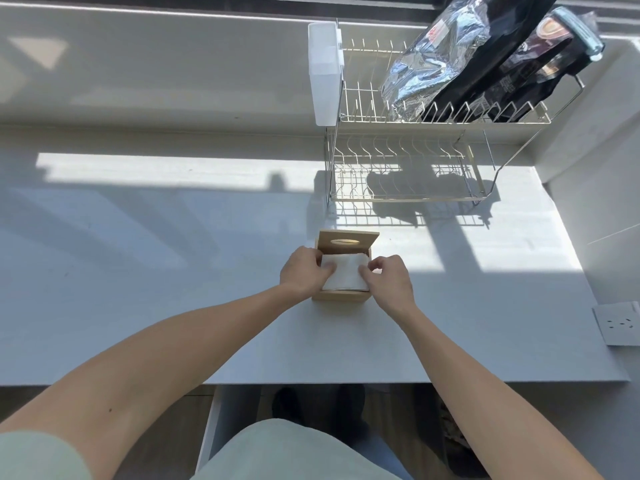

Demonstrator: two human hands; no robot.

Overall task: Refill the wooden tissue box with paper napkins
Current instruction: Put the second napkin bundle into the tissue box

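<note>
Centrally, the wooden tissue box point(341, 296) is sitting on the tabletop point(138, 271), lid point(348, 241) tilted open. Both arms are reaching forward: left hand point(303, 273) and right hand point(389, 280), fingers curled, are pressing the paper napkins point(346, 275) into it.

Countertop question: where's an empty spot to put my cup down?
The countertop is bare all along the left of the wooden tissue box, and in front of it toward the near edge. It is crowded at the back right, where the dish rack stands, and around the box, where both hands press on the napkins.
</note>
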